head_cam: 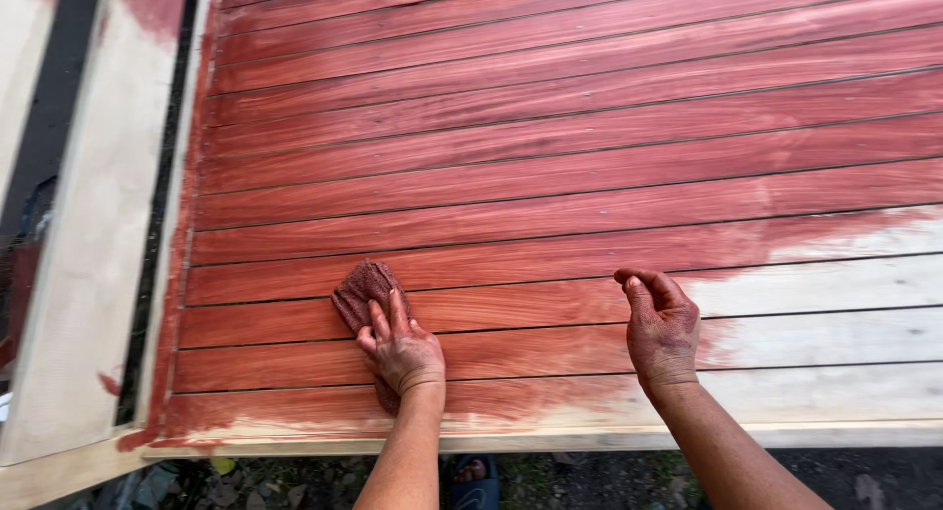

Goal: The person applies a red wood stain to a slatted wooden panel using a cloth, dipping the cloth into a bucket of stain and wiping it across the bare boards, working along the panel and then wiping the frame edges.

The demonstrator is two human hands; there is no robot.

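1. The left hand presses a crumpled, stain-soaked reddish-brown rag flat against the slatted wooden panel, fingers spread narrowly over the cloth and pinning it near the panel's left, near corner
2. The right hand hovers or rests lightly on the boards to the right, well apart from the rag, holding nothing, its fingers loosely curled and red with stain
3. Most slats already carry red-brown colour; the bare pale wood patch lies at the near right, and a thin unstained strip runs along the near edge
4. To do this well, I judge the rag should travel along the grain in long even strokes, working the wet edge into the bare boards and the grooves between slats to avoid lap marks
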